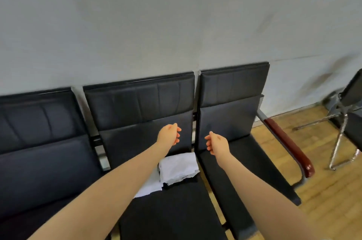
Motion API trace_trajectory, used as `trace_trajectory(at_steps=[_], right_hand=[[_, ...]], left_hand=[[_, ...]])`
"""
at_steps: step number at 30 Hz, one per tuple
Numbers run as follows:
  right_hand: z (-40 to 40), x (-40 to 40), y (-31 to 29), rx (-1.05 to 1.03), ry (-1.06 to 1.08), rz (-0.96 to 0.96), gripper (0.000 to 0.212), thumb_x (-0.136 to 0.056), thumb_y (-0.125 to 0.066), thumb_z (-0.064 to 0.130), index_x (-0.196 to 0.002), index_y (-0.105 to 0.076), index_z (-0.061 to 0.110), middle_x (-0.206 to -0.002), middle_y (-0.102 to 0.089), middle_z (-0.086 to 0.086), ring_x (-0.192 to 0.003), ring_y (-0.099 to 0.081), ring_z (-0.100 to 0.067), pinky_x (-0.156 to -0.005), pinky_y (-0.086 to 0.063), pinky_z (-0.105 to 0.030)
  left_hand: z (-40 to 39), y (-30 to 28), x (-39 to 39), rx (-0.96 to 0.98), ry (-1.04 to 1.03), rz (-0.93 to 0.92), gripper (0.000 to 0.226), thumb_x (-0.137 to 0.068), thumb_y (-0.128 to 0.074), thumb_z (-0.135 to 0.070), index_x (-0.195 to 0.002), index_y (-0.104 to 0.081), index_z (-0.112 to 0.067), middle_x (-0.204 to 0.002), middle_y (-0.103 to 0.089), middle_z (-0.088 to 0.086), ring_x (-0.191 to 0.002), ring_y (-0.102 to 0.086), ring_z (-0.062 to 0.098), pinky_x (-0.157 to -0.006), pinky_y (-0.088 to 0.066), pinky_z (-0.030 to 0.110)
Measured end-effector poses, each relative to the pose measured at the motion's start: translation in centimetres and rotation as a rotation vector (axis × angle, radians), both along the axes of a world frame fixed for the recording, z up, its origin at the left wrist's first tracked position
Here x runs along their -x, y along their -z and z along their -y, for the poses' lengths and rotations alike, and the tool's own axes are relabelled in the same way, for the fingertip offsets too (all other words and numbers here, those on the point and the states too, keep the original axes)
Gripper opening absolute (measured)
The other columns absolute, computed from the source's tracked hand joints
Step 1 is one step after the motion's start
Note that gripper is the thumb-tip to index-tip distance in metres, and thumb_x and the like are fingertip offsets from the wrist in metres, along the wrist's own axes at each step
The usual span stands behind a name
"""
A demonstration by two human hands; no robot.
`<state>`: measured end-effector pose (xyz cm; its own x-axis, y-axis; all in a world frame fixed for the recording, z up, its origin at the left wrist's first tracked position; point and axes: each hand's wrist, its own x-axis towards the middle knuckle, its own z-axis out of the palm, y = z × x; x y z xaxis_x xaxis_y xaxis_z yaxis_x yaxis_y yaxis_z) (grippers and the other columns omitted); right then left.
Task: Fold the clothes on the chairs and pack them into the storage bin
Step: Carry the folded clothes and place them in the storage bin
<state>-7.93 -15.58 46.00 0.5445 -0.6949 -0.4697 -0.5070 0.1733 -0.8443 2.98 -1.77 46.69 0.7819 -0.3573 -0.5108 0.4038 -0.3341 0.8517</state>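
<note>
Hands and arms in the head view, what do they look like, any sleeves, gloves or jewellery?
Both arms are bare from as far up as the frame shows down to the wrists: no sleeves in view. The left hand and right hand wear no gloves, and no watch, bracelet or ring is visible. The picture is slightly soft, so small details could be missed.

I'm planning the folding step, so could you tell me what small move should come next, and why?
Probably lower both hands to the white garment and take hold of its edges. The left hand and right hand hover loosely curled and hold nothing, while the garment lies crumpled on the middle chair. No storage bin is in view.
</note>
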Motion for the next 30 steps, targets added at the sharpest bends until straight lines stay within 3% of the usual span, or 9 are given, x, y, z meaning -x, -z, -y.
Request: trace_trajectory(at_steps=[4,10,14,17,19,22,25,27,30], right_hand=[[5.1,-0.3,5.6,0.026,-0.189,-0.128,0.034,-0.1,-0.045,0.025,-0.075,-0.061,0.01,-0.062,-0.054,-0.003,-0.057,-0.048,-0.014,-0.056,-0.039,-0.025],[9.8,-2.9,16.3,0.017,-0.345,-0.268,0.03,-0.097,-0.048,0.029,-0.076,-0.06,0.012,-0.069,-0.058,-0.004,-0.063,-0.052,-0.016,-0.064,-0.041,-0.031],[10.5,-5.2,24.8,0.062,-0.435,-0.356,0.026,-0.095,-0.049,0.037,-0.088,-0.059,0.014,-0.084,-0.061,-0.005,-0.075,-0.055,-0.019,-0.07,-0.045,-0.032],[10.6,-6.4,31.5,0.175,-0.518,-0.421,0.039,-0.09,-0.053,0.047,-0.109,-0.06,0.013,-0.104,-0.059,-0.005,-0.095,-0.058,-0.023,-0.077,-0.048,-0.031],[10.4,-6.8,35.4,0.234,-0.466,-0.431,0.057,-0.086,-0.058,0.053,-0.127,-0.054,0.013,-0.123,-0.05,-0.009,-0.115,-0.05,-0.028,-0.091,-0.048,-0.039],[10.4,-7.2,39.3,0.183,-0.374,-0.506,0.086,-0.081,-0.062,0.061,-0.144,-0.035,0.009,-0.14,-0.038,-0.013,-0.131,-0.037,-0.032,-0.102,-0.038,-0.043],[10.0,-7.2,42.7,-0.012,-0.314,-0.49,0.095,-0.074,-0.067,0.064,-0.144,-0.035,0.01,-0.142,-0.039,-0.01,-0.131,-0.04,-0.031,-0.105,-0.039,-0.042],[9.8,-6.7,44.2,-0.022,-0.3,-0.46,0.093,-0.071,-0.071,0.062,-0.142,-0.039,0.011,-0.139,-0.043,-0.008,-0.128,-0.044,-0.03,-0.105,-0.041,-0.043],[10.2,-6.1,44.6,-0.117,-0.271,-0.397,0.082,-0.071,-0.077,0.052,-0.135,-0.047,0.01,-0.124,-0.057,-0.005,-0.108,-0.055,-0.024,-0.088,-0.046,-0.034]], left_hand=[[3.8,5.1,0.2,-0.103,-0.094,-0.038,0.03,-0.1,-0.041,-0.027,-0.076,-0.057,-0.017,-0.074,-0.053,0.002,-0.063,-0.048,0.015,-0.061,-0.041,0.028],[5.2,16.0,-0.5,-0.369,-0.143,-0.002,0.026,-0.099,-0.041,-0.034,-0.095,-0.053,-0.011,-0.087,-0.056,0.002,-0.074,-0.05,0.014,-0.072,-0.039,0.028],[5.3,24.6,-1.8,-0.444,-0.16,-0.055,0.026,-0.096,-0.045,-0.039,-0.095,-0.055,-0.014,-0.105,-0.061,0.019,-0.076,-0.052,0.019,-0.072,-0.04,0.029],[5.2,31.8,-2.2,-0.507,-0.152,-0.113,0.057,-0.094,-0.047,-0.045,-0.14,-0.039,-0.012,-0.137,-0.046,0.014,-0.117,-0.052,0.031,-0.092,-0.043,0.034],[5.1,36.5,-2.0,-0.525,-0.151,-0.144,0.072,-0.091,-0.051,-0.048,-0.148,-0.027,-0.011,-0.145,-0.039,0.013,-0.129,-0.044,0.032,-0.103,-0.039,0.036],[5.4,41.3,-1.2,-0.445,-0.18,-0.187,0.098,-0.072,-0.063,-0.061,-0.149,-0.024,-0.015,-0.147,-0.04,0.008,-0.13,-0.045,0.029,-0.106,-0.04,0.037],[5.4,44.2,-0.6,-0.414,-0.298,-0.197,0.108,-0.049,-0.065,-0.062,-0.143,-0.033,-0.019,-0.133,-0.053,-0.001,-0.117,-0.054,0.025,-0.098,-0.047,0.037],[5.3,44.2,-0.3,-0.452,-0.37,-0.23,0.096,-0.064,-0.072,-0.051,-0.142,-0.031,-0.012,-0.126,-0.048,-0.004,-0.118,-0.052,0.025,-0.091,-0.044,0.03],[5.3,44.6,-0.4,-0.433,-0.361,-0.354,0.09,-0.072,-0.075,-0.051,-0.141,-0.035,-0.011,-0.133,-0.049,0.002,-0.118,-0.051,0.025,-0.092,-0.043,0.032]])
